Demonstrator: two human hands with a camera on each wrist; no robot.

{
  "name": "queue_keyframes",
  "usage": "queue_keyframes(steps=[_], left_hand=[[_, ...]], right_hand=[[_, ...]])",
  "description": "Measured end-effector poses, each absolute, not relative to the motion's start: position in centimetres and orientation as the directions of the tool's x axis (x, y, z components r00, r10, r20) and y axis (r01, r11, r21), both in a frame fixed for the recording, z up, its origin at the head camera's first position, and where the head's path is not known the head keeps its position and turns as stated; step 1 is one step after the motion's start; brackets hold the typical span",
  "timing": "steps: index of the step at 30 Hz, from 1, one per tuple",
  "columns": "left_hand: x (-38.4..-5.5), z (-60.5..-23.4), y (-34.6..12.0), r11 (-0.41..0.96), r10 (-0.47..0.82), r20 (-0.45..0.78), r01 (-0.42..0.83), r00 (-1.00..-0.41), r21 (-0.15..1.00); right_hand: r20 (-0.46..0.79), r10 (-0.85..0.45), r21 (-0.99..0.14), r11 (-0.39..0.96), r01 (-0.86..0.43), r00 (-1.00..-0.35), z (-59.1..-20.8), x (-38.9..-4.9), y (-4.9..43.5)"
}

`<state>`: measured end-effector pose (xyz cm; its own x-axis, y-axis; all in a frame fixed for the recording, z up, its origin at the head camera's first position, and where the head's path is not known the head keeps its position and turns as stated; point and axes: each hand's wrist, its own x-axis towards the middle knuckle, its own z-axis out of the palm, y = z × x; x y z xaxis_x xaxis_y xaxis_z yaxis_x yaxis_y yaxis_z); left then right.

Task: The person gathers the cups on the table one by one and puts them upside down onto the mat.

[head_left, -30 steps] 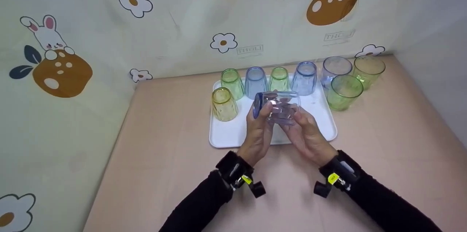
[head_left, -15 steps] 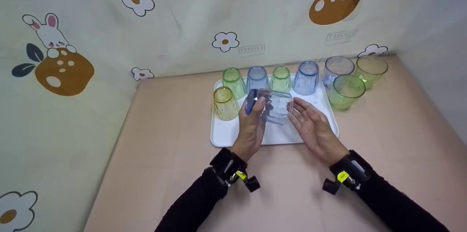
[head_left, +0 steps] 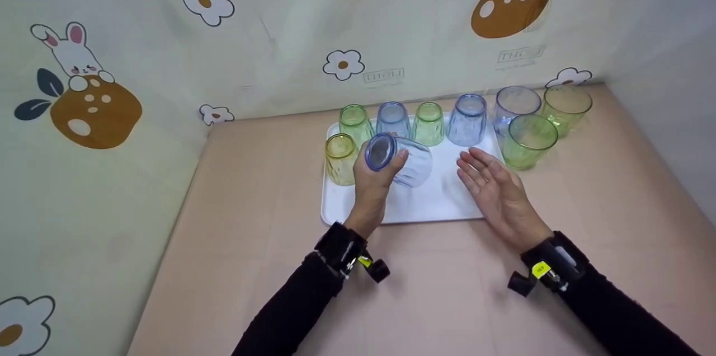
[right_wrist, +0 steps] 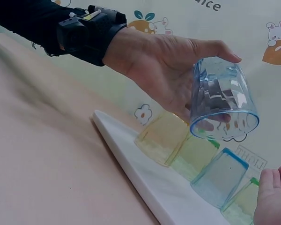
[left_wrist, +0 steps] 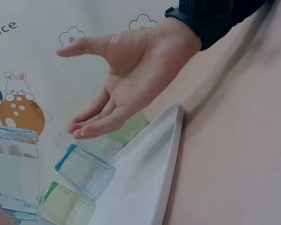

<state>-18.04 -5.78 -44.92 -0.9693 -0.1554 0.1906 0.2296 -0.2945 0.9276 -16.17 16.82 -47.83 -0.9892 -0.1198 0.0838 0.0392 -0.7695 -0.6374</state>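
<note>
L hand (head_left: 370,185), thumb & fingers, clamped on blue glass (head_left: 415,165) above white tray (head_left: 442,196), base tilted up; far-side contact unclear. R hand (head_left: 506,202) apart, fingers straight, nothing held. Step prob. = placing; next calls for levelling, lowering mouth-down.

Dressed in black, with flashes of yellow

The two long black fabric sleeves (head_left: 285,311) are plain. Each meets a wide black wrist strap (head_left: 335,241), the right one bearing a pale grey rectangular patch (head_left: 566,256). Each strap carries a small bright yellow label (head_left: 541,270), a slim silvery fitting (head_left: 554,279) and a little black jutting block (head_left: 521,284); the right label's dark marks are too small to read.
</note>
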Motion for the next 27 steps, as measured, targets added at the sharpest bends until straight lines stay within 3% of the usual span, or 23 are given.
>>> queue_keyframes(steps=[9,27], left_hand=[[-19.5,-45.8,-6.4,-0.080,-0.183,0.243,0.261,-0.953,0.962],[-21.5,-47.1,-6.7,0.064,-0.122,0.238,0.232,-0.964,0.971]], right_hand=[[0.072,-0.095,-0.640,-0.768,0.027,-0.993,-47.8,-16.2,17.6],[0.064,-0.098,-0.669,-0.743,0.030,-0.993,-48.2,-16.4,17.8]])
